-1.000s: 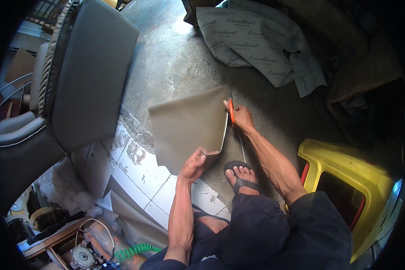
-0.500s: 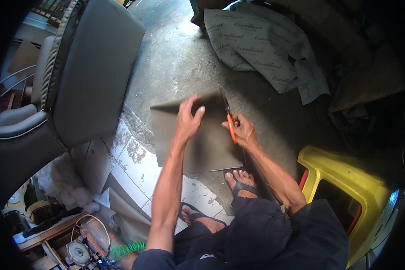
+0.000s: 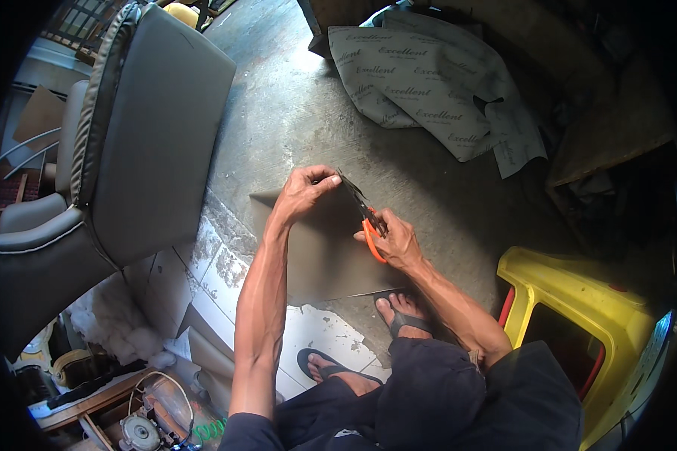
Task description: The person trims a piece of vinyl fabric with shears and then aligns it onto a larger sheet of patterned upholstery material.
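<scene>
My right hand [image 3: 395, 239] grips a pair of scissors [image 3: 374, 244] with orange handles and dark blades. The blades point up and left, their tips close to the fingertips of my left hand [image 3: 308, 191]. That left hand is closed in a pinch; what lies between its thumb and fingers is too small to make out. Beneath both hands is a grey-brown sheet of upholstery material [image 3: 316, 263], partly shaded and partly covered by my left hand and forearm. Its near edge lies just ahead of my sandalled feet.
A grey upholstered seat [image 3: 154, 128] stands at left. Printed grey fabric [image 3: 444, 86] lies crumpled at far right. A yellow plastic stool [image 3: 523, 274] is by my right elbow. White stuffing [image 3: 116, 319] and a compressor-like machine [image 3: 139, 432] sit at lower left.
My left hand has gone from open fingers above the sheet to a pinch by the scissor tips. The scissors have tilted leftward and moved slightly nearer to me and to the left.
</scene>
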Action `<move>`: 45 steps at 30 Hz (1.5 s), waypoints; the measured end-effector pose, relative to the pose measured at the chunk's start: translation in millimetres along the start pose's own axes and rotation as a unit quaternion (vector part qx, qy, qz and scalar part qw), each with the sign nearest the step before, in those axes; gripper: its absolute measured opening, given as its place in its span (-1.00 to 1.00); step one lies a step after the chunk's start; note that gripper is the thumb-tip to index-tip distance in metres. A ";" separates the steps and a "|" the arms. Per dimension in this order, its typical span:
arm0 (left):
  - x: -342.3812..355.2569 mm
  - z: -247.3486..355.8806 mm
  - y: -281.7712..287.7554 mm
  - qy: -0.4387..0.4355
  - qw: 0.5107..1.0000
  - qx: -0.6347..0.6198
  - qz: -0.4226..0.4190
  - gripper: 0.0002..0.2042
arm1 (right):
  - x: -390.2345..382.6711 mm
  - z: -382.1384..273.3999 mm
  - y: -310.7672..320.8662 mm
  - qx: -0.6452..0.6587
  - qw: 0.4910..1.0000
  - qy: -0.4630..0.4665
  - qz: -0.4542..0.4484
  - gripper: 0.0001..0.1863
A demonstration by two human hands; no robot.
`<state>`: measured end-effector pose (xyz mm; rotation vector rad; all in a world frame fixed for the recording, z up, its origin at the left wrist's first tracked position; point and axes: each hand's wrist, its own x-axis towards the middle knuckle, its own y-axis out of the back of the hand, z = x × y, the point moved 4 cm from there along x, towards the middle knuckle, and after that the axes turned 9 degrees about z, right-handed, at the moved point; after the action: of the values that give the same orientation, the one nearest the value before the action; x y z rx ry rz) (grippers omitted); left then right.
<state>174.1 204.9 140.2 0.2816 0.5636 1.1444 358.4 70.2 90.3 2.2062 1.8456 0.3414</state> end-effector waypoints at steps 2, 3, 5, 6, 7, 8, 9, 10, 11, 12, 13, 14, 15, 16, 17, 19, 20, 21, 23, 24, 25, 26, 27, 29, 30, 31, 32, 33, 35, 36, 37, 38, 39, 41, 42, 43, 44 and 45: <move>-5.2 1.0 -0.8 -0.012 1.000 -0.004 0.002 -0.78 | 1.1 -1.6 -1.3 -0.012 1.000 0.018 0.009 -0.43; -7.3 0.8 -1.4 -0.005 1.000 -0.022 0.003 -0.79 | 4.1 -1.7 -2.4 -0.012 1.000 0.024 0.005 -0.42; -8.7 -0.7 -1.0 0.001 0.999 -0.038 0.006 -0.80 | 7.9 -5.0 -2.8 -0.011 0.999 0.033 0.000 -0.41; -8.7 -1.8 -0.8 -0.011 0.999 -0.041 0.010 -0.78 | 8.6 -7.0 -2.2 -0.017 0.999 0.039 0.001 -0.41; -9.6 -1.9 2.8 -0.022 0.999 -0.042 0.016 -0.77 | 9.8 -11.0 -2.9 -0.022 0.999 0.047 0.001 -0.40; -10.5 -2.9 6.0 -0.022 0.999 -0.039 0.019 -0.77 | 10.0 -15.0 -3.1 -0.019 0.999 0.050 0.000 -0.40; -11.9 0.3 9.6 -0.079 0.997 -0.004 0.026 -0.77 | 9.3 -18.9 -3.5 -0.017 0.999 0.049 -0.004 -0.40; -12.8 7.7 9.2 -0.137 0.990 0.029 0.029 -0.78 | 8.1 -19.2 -2.2 -0.019 0.999 0.046 -0.007 -0.39; -12.8 11.0 9.8 -0.138 0.990 0.028 0.028 -0.78 | 7.1 -18.9 -1.3 -0.020 0.999 0.046 -0.006 -0.39; -12.4 12.2 9.6 -0.112 0.993 0.021 0.006 -0.79 | 6.2 -18.7 -0.4 -0.019 0.999 0.048 -0.005 -0.39; -13.5 12.7 10.6 -0.084 0.996 0.015 -0.014 -0.79 | 5.6 -20.0 -0.7 -0.015 0.999 0.051 -0.005 -0.39; -13.5 11.8 12.0 -0.084 0.996 0.016 -0.014 -0.79 | 5.6 -21.3 -0.7 -0.015 0.999 0.051 -0.005 -0.39; -13.2 8.7 12.0 -0.054 0.998 -0.002 -0.029 -0.79 | 5.9 -22.6 -0.4 -0.020 0.999 0.049 -0.004 -0.39; -13.4 7.0 12.1 -0.023 0.999 -0.019 -0.044 -0.79 | 6.5 -24.2 -0.3 -0.026 0.999 0.048 -0.004 -0.39; -13.9 7.3 12.5 -0.024 0.999 -0.019 -0.044 -0.79 | 7.0 -25.2 -0.3 -0.026 0.998 0.049 -0.003 -0.39; -17.0 7.9 11.8 -0.024 0.998 -0.044 -0.044 -0.80 | 7.6 -26.3 -0.4 -0.026 0.998 0.051 -0.006 -0.39; -18.6 7.3 11.4 -0.024 0.998 -0.042 -0.042 -0.80 | 7.1 -26.5 -0.4 -0.024 0.998 0.052 -0.006 -0.39; -19.9 7.0 11.3 -0.035 0.998 -0.040 -0.036 -0.81 | 6.1 -26.7 -0.7 -0.021 0.998 0.053 -0.008 -0.38; -20.7 7.3 10.6 -0.047 0.997 -0.042 -0.032 -0.82 | 5.7 -27.1 -1.2 -0.022 0.998 0.054 -0.009 -0.38; -21.0 6.7 10.7 -0.041 0.998 -0.046 -0.028 -0.82 | 5.8 -26.2 -2.7 -0.023 0.998 0.055 -0.011 -0.38; -20.5 6.6 9.9 -0.036 0.998 -0.051 -0.026 -0.82 | 6.1 -25.1 -3.1 -0.026 0.998 0.055 -0.012 -0.37; -20.6 6.9 9.4 -0.036 0.998 -0.052 -0.026 -0.82 | 5.7 -24.6 -3.9 -0.027 0.998 0.055 -0.012 -0.37; -20.7 6.4 9.2 -0.025 0.998 -0.057 -0.025 -0.82 | 5.0 -25.0 -4.5 -0.024 0.998 0.062 -0.002 -0.39; -22.6 10.5 9.7 -0.014 0.998 -0.062 -0.023 -0.82 | 4.9 -26.9 -3.9 -0.019 0.997 0.070 0.009 -0.41; -23.4 11.6 9.8 0.005 0.998 -0.066 -0.013 -0.81 | 5.0 -26.9 -3.0 -0.015 0.998 0.064 0.003 -0.43; -23.9 12.0 10.0 0.024 0.997 -0.070 -0.004 -0.81 | 4.8 -26.4 -2.2 -0.011 0.998 0.057 -0.003 -0.45; -23.8 11.1 10.1 0.024 0.997 -0.069 -0.005 -0.81 | 4.8 -24.3 -2.0 -0.011 0.998 0.056 -0.002 -0.45; -23.4 9.5 10.4 0.020 0.998 -0.063 -0.002 -0.80 | 5.0 -21.1 -2.5 -0.008 0.998 0.061 -0.004 -0.47; -23.5 5.2 12.5 0.018 0.998 -0.055 0.002 -0.79 | 7.1 -19.6 -0.6 -0.002 0.998 0.067 -0.007 -0.49; -23.7 4.1 13.0 0.008 0.998 -0.065 -0.004 -0.79 | 9.9 -17.5 2.1 0.008 0.998 0.058 -0.013 -0.48; -24.3 5.1 13.1 -0.002 0.997 -0.076 -0.009 -0.79 | 13.2 -17.2 6.4 0.018 0.998 0.050 -0.020 -0.48; -25.1 5.2 14.5 -0.001 0.997 -0.075 -0.008 -0.79 | 15.2 -18.5 13.0 0.003 0.998 0.063 -0.031 -0.46; -26.1 4.8 16.1 0.003 0.998 -0.070 -0.007 -0.80 | 17.4 -19.3 17.3 0.004 0.997 0.064 -0.032 -0.46; -26.8 5.4 18.2 0.006 0.998 -0.065 -0.006 -0.80 | 21.3 -23.5 22.2 0.009 0.994 0.077 -0.078 -0.43; -27.5 6.3 18.3 0.001 0.997 -0.077 -0.016 -0.80 | 23.8 -25.9 25.8 -0.018 0.992 0.085 -0.095 -0.42; -28.0 8.0 17.8 -0.005 0.996 -0.089 -0.026 -0.80 | 27.2 -25.8 29.7 -0.018 0.992 0.086 -0.095 -0.42; -28.1 9.2 18.4 -0.005 0.996 -0.090 -0.025 -0.80 | 30.0 -26.6 32.3 -0.023 0.988 0.106 -0.108 -0.42; -28.2 10.8 18.8 -0.015 0.997 -0.075 -0.029 -0.79 | 33.0 -27.6 35.3 -0.028 0.984 0.126 -0.122 -0.42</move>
<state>157.2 187.4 166.1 0.1519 0.4550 1.1187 387.8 97.7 128.8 1.9452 2.1773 0.6392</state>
